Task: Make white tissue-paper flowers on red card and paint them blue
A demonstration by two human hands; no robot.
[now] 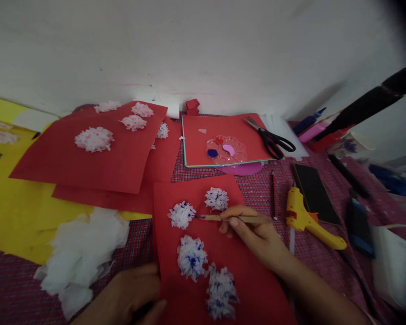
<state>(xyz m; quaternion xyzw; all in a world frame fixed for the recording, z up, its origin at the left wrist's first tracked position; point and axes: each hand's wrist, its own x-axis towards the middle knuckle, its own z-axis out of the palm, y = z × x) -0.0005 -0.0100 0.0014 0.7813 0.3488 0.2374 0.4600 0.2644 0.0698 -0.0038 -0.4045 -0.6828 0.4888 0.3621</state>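
My right hand (246,228) pinches a thin paintbrush (211,217) with a wooden handle. Its dark tip points left and is beside a white crinkled paper flower (182,214) dabbed with blue. That flower is on a sheet of red paper (169,194), along with another blue-speckled flower (217,198) above the brush and two more (192,257) (221,292) lower down. At the sheet's left edge, my left hand (131,289) grips the paper, thumb over it and fingers at the border.
A clear palette (237,155) with blue, red and pink paint rests on stacked coloured paper beside black scissors (274,140). To the right lie a yellow glue gun (299,212), a pencil (274,194) and a phone-like black slab (314,192). White tissue pieces (84,248) and pink-dotted flowers (94,138) occupy the left.
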